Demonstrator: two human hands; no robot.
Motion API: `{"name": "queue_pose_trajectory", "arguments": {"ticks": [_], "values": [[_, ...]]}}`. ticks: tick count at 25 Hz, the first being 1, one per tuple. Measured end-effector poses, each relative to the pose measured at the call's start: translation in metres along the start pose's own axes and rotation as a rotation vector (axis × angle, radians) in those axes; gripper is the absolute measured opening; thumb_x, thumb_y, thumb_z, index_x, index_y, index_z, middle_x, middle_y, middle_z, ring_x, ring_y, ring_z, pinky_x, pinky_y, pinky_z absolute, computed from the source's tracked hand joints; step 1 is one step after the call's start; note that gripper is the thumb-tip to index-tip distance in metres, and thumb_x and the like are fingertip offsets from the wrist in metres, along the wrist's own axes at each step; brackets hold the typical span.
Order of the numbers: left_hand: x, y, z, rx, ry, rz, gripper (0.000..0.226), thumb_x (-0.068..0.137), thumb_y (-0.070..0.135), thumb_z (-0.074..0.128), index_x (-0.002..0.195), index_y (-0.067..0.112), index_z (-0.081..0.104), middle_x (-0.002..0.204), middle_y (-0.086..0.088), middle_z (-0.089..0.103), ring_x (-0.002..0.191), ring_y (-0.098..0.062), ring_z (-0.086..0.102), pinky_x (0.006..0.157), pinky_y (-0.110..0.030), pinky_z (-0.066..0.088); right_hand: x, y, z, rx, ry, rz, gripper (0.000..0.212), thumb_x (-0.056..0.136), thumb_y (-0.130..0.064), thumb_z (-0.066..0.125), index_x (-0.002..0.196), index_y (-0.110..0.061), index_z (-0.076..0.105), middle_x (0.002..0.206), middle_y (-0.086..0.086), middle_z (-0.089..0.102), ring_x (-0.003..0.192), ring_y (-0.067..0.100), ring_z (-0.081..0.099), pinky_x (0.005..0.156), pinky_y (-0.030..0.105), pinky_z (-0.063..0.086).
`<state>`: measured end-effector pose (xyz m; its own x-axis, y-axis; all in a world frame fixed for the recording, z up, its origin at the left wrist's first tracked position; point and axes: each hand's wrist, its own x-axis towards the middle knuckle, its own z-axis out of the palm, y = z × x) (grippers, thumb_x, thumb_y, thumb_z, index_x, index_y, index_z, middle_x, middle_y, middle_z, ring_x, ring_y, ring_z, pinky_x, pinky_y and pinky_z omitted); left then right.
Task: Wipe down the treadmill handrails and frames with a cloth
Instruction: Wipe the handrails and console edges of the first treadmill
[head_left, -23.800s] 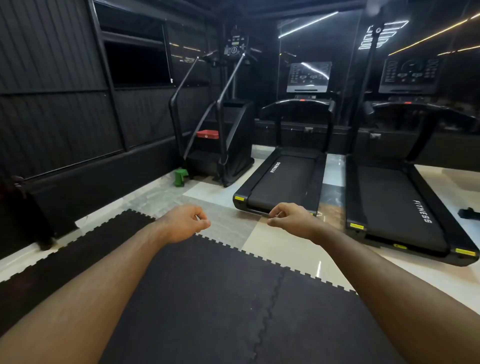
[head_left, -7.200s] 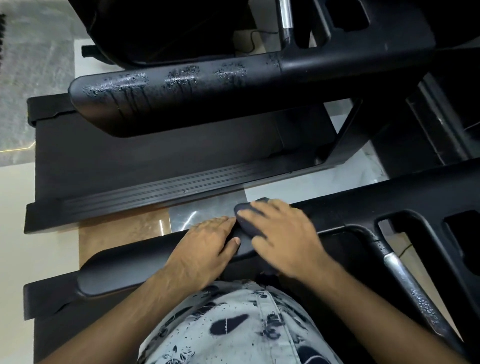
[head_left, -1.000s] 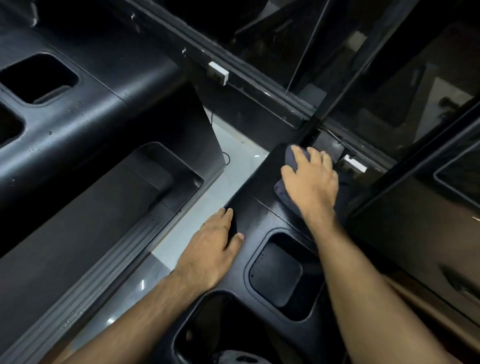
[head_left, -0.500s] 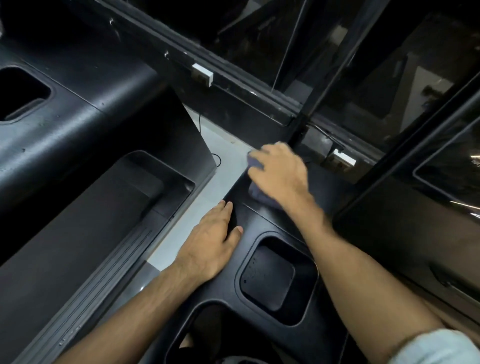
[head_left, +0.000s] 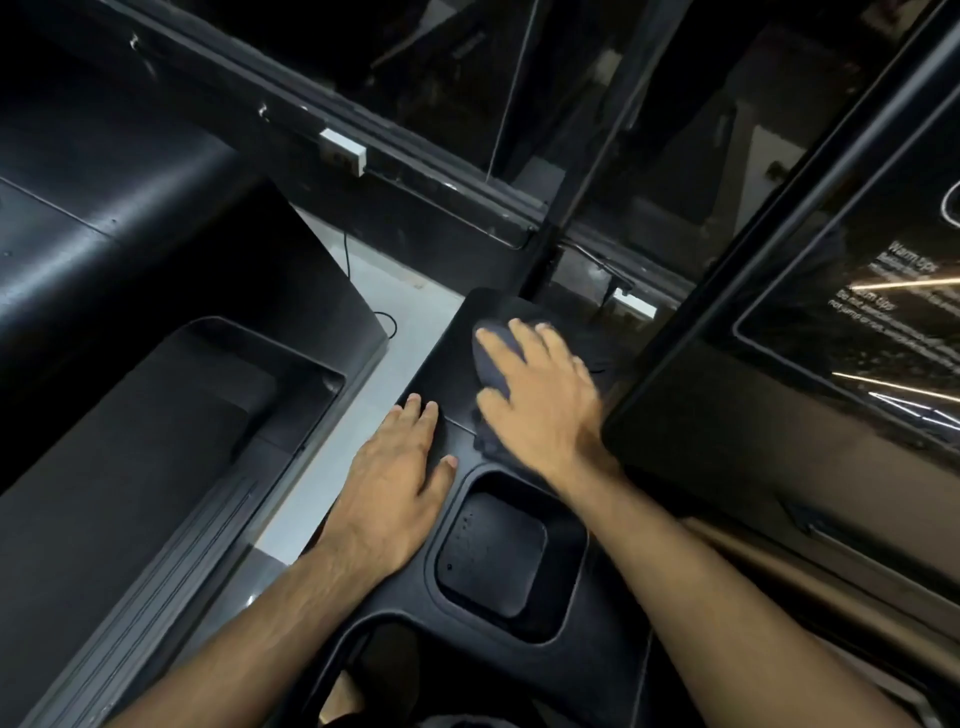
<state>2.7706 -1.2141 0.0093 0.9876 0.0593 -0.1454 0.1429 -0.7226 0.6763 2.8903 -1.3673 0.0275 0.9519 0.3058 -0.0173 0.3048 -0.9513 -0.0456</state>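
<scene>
Now the fingers (head_left: 524, 338) of the right hand (head_left: 540, 410) lie spread and flat, pressing the dark cloth (head_left: 491, 364) onto the treadmill's console frame (head_left: 447, 358) at centre frame; the hand has slid nearer the cup-holder recess (head_left: 498, 556) than a moment ago, so the panel's far end looks wiped; the left hand (head_left: 400, 488), fingers straight, braces on the frame's left edge.
</scene>
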Motion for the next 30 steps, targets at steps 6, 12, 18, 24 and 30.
{"name": "queue_pose_trajectory", "arguments": {"ticks": [6, 12, 18, 24, 30], "values": [[-0.008, 0.0, -0.002, 0.028, -0.032, 0.038, 0.065, 0.1, 0.04, 0.043, 0.155, 0.021, 0.014, 0.164, 0.001, 0.006, 0.15, -0.011, 0.002, 0.123, -0.032, 0.006, -0.02, 0.001, -0.005, 0.029, -0.061, 0.043, 0.071, 0.087, -0.047, 0.034, 0.156, -0.03, 0.03, 0.163, 0.008, 0.025, 0.149, 0.033, 0.019, 0.12, 0.049, 0.016], [-0.014, 0.001, -0.002, 0.053, -0.067, 0.058, 0.065, 0.1, 0.041, 0.041, 0.156, 0.021, 0.013, 0.164, 0.002, 0.003, 0.151, -0.011, 0.0, 0.123, -0.034, 0.006, -0.059, 0.013, -0.018, 0.19, -0.064, 0.15, 0.077, 0.085, -0.049, 0.029, 0.158, -0.029, 0.022, 0.166, 0.008, 0.014, 0.152, 0.03, 0.011, 0.121, 0.051, 0.02], [-0.027, 0.0, -0.005, 0.06, -0.073, 0.085, 0.066, 0.101, 0.04, 0.042, 0.156, 0.021, 0.012, 0.164, 0.002, 0.002, 0.15, -0.011, -0.001, 0.123, -0.032, 0.004, -0.097, 0.02, -0.04, 0.172, -0.109, 0.377, 0.051, 0.098, -0.036, 0.043, 0.145, -0.019, 0.045, 0.146, 0.013, 0.05, 0.128, 0.034, 0.05, 0.098, 0.035, 0.041], [-0.036, -0.002, -0.002, 0.085, -0.078, 0.099, 0.066, 0.101, 0.042, 0.039, 0.156, 0.021, 0.011, 0.164, 0.002, 0.0, 0.15, -0.011, -0.004, 0.121, -0.031, 0.001, -0.124, 0.017, -0.03, -0.01, -0.107, 0.351, 0.058, 0.09, -0.044, 0.038, 0.143, -0.021, 0.045, 0.141, 0.015, 0.054, 0.126, 0.035, 0.052, 0.1, 0.043, 0.044], [-0.051, -0.006, -0.004, 0.088, -0.089, 0.125, 0.066, 0.102, 0.041, 0.038, 0.156, 0.02, 0.009, 0.164, 0.002, -0.003, 0.149, -0.01, -0.008, 0.119, -0.028, -0.003, -0.117, 0.02, -0.034, 0.006, -0.163, 0.42, 0.06, 0.089, -0.043, 0.034, 0.144, -0.02, 0.043, 0.139, 0.02, 0.052, 0.127, 0.04, 0.05, 0.104, 0.049, 0.043]]}}
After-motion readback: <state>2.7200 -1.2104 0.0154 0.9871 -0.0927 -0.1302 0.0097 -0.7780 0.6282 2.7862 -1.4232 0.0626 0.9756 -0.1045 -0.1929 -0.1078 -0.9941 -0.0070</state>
